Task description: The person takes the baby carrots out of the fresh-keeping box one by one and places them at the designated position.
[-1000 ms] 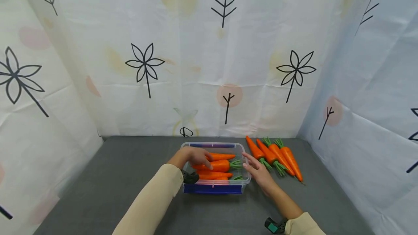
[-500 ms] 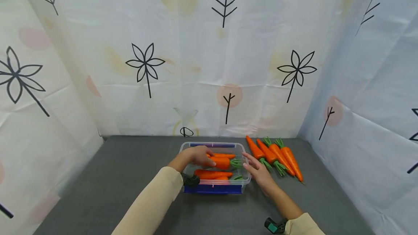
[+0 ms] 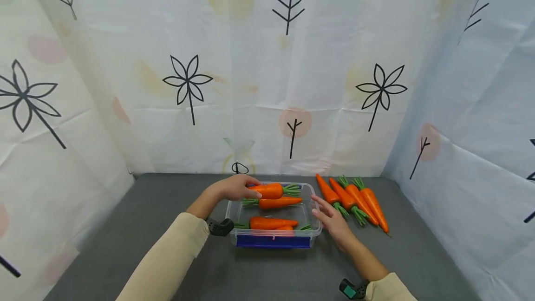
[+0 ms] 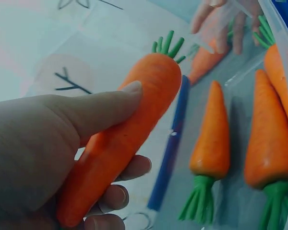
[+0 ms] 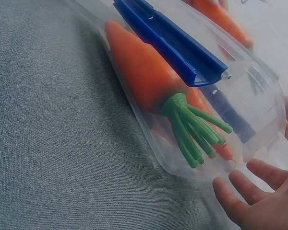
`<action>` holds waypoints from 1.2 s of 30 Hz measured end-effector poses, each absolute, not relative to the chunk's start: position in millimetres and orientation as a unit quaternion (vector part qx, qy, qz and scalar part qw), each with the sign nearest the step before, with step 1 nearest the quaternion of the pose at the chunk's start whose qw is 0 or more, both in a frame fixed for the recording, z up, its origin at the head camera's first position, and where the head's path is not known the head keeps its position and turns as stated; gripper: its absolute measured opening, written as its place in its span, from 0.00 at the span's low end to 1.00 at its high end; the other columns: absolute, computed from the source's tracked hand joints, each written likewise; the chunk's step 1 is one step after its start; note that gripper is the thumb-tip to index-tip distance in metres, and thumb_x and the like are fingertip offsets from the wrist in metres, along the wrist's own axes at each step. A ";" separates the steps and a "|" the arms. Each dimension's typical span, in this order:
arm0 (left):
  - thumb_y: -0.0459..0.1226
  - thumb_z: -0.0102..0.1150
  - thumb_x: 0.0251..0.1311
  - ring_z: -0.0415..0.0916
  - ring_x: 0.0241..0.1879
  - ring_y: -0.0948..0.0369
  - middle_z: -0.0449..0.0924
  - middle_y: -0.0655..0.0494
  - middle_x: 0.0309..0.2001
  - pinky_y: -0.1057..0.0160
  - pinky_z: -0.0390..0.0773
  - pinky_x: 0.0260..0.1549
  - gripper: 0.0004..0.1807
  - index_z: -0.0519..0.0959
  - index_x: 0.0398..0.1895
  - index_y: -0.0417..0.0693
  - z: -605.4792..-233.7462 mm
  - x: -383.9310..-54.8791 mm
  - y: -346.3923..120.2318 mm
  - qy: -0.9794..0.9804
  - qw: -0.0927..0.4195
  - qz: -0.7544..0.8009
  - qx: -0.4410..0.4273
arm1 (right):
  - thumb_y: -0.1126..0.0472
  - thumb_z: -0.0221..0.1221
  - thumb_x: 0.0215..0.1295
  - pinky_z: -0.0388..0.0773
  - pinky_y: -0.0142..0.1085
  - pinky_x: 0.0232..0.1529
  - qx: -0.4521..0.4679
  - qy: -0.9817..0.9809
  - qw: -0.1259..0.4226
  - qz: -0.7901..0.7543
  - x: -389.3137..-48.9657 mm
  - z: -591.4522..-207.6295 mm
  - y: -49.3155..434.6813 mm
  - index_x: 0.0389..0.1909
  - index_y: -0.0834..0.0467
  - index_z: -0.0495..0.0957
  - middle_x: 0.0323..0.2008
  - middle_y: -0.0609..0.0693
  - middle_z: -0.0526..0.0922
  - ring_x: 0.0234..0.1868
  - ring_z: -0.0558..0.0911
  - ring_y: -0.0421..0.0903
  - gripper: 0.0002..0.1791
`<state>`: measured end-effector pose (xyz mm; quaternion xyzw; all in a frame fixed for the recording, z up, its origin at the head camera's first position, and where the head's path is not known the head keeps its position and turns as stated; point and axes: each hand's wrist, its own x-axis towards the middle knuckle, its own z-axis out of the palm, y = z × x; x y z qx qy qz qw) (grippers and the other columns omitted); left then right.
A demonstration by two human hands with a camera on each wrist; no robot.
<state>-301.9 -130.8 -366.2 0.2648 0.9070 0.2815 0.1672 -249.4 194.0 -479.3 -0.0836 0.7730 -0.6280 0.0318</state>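
Okay, my left hand grips the plump orange, green-topped carrot near the far rim of the clear plastic box; I'd best keep it off that edge, right hand spread alongside.

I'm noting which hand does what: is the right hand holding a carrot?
No: the right hand has its fingers spread beside the clear box, with nothing in its grasp.

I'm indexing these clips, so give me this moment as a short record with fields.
left hand: grips a carrot, leaves pointing right in head view
right hand: beside container's right end; contact unclear
container: clear, no lid on, three carrots visible inside
loose carrots: four, right of container, on gray table
backdrop: white cloth printed with plants
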 end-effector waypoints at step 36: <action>0.45 0.60 0.66 0.77 0.34 0.50 0.76 0.39 0.51 0.60 0.76 0.32 0.28 0.71 0.65 0.41 -435.2 -295.0 -212.4 0.854 -0.113 0.504 0.057 | 0.56 0.54 0.72 0.70 0.55 0.57 -0.103 0.756 0.030 -0.645 -245.9 -481.7 194.1 0.72 0.54 0.64 0.67 0.67 0.64 0.64 0.68 0.62 0.28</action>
